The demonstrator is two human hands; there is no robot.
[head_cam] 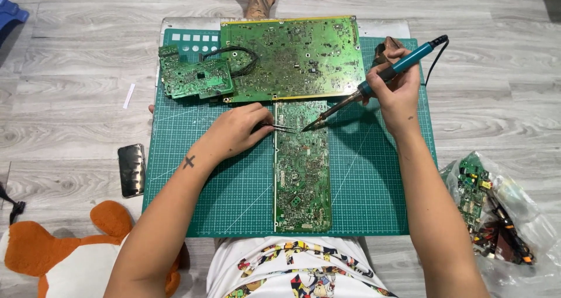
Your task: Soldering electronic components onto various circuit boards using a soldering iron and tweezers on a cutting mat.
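Note:
A long narrow green circuit board [302, 169] lies upright on the green cutting mat [374, 181]. My left hand [236, 129] holds tweezers [281, 128], whose tips rest on the board's upper left part. My right hand [398, 90] grips a teal soldering iron [374, 81] like a pen. Its tip touches the board close to the tweezer tips. The iron's black cord trails off behind my right hand.
A large green circuit board [295, 55] and a smaller board [193, 76] with a black cable lie at the mat's far side. A phone [132, 169] rests on the wood floor at left, a plush toy [52, 257] near left, a plastic bag of electronic scrap [494, 210] at right.

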